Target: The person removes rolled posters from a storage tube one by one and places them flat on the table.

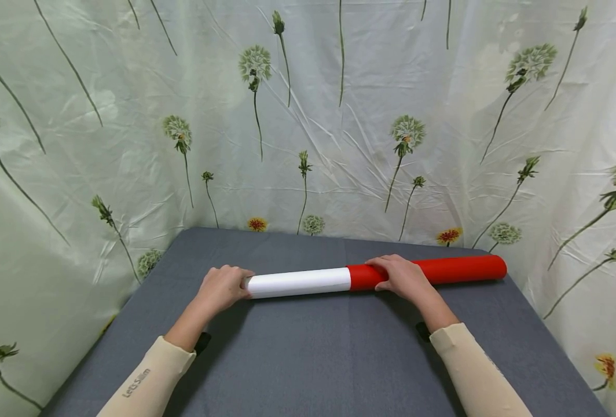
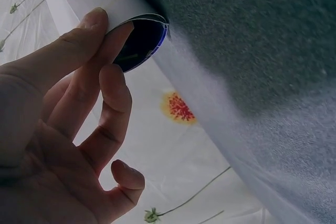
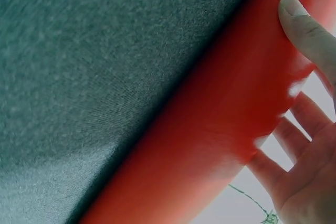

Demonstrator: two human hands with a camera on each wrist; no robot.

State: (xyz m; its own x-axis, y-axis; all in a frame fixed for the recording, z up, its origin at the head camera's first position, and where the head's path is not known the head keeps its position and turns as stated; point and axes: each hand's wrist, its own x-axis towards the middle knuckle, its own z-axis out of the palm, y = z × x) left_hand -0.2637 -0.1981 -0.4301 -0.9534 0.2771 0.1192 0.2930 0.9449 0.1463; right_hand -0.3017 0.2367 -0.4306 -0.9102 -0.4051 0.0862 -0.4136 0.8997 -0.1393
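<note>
Left hand (image 1: 223, 288) curls its fingers (image 2: 100, 51) round the white tube (image 1: 300, 282) at its open end; right hand (image 1: 403, 277) grips the red tube (image 1: 443, 270) from above, steadying both on the grey table (image 1: 308, 359).

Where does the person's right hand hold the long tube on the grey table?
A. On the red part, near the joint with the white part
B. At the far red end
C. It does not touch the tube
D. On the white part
A: the right hand grips the red part beside the white part.
</note>
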